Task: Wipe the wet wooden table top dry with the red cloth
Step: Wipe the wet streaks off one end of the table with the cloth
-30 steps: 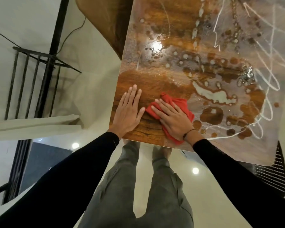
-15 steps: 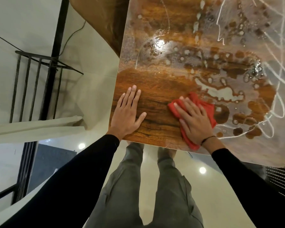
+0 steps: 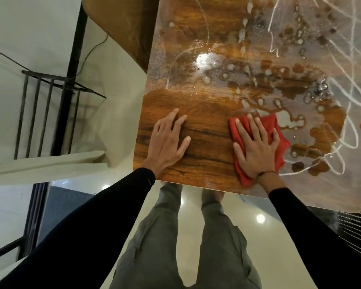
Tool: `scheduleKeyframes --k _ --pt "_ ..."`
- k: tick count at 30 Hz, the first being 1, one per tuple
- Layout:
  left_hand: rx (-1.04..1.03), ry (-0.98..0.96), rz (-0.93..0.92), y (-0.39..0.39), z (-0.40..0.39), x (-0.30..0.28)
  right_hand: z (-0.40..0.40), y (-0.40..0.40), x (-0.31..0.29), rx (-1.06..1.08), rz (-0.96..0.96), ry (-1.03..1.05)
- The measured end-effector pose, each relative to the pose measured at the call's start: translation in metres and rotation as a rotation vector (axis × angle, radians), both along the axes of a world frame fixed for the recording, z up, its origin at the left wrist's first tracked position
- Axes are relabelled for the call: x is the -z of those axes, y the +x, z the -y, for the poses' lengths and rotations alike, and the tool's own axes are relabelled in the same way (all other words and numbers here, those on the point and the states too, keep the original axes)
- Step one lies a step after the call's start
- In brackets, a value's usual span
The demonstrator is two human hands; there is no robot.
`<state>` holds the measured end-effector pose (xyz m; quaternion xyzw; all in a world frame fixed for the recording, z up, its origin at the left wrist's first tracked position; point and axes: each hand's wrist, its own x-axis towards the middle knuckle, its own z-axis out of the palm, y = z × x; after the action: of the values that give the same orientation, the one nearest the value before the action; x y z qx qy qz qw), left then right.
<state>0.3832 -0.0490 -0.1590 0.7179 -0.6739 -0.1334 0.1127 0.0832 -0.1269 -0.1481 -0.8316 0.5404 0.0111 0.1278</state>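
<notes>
Two hands flat on a wooden table. Left hand [image 3: 167, 140] palm down, fingers straight and slightly spread, holding nothing, resting on a dry stretch of wood near the table's near-left corner. Right hand [image 3: 256, 147] palm down too, fingers straight and fanned, pressing on a red cloth [image 3: 279, 142], with a thin dark band [image 3: 267, 173] round the wrist. Both arms in long black sleeves [image 3: 104, 217] reaching in from the bottom of the view.

Nearest the camera, below the table edge: grey trousers [image 3: 196, 243] and a pale glossy floor [image 3: 192, 205] with small bright reflections.

Red cloth crumpled, lying on the table top [image 3: 206, 113] close to the near edge, right of the left hand and well apart from it. Cloth showing beyond the fingertips, to the right of the hand and below the heel of the palm. Far edge of the cloth touching a pale puddle [image 3: 288, 119].

Around and between the hands, warm brown wood grain, dry-looking. Farther back and to the right, a wet film, scattered droplets [image 3: 242, 36] and pale looping streaks [image 3: 350, 113], with a bright glint of light [image 3: 202, 58] toward the far left.

To the left, off the table, a black metal railing [image 3: 48, 113] against a pale wall. At far right, below the table edge, a dark mesh surface [image 3: 358, 228].
</notes>
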Motion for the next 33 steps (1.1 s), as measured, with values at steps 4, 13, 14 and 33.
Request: scheduleKeyframes --k 4,13,14,33 --pt "0.04 -0.043 -0.008 -0.033 0.028 0.005 -0.006 0.053 0.0 0.036 0.05 0.012" --pt "0.032 -0.002 0.033 -0.032 0.028 0.013 -0.046 -0.056 0.006 -0.071 -0.026 -0.017" --pt "0.028 0.004 0.024 -0.031 0.027 0.013 -0.044 -0.038 0.005 0.086 -0.015 -0.024" --pt "0.029 0.047 0.071 -0.034 0.027 0.006 -0.062 0.039 0.008 -0.014 0.038 0.018"
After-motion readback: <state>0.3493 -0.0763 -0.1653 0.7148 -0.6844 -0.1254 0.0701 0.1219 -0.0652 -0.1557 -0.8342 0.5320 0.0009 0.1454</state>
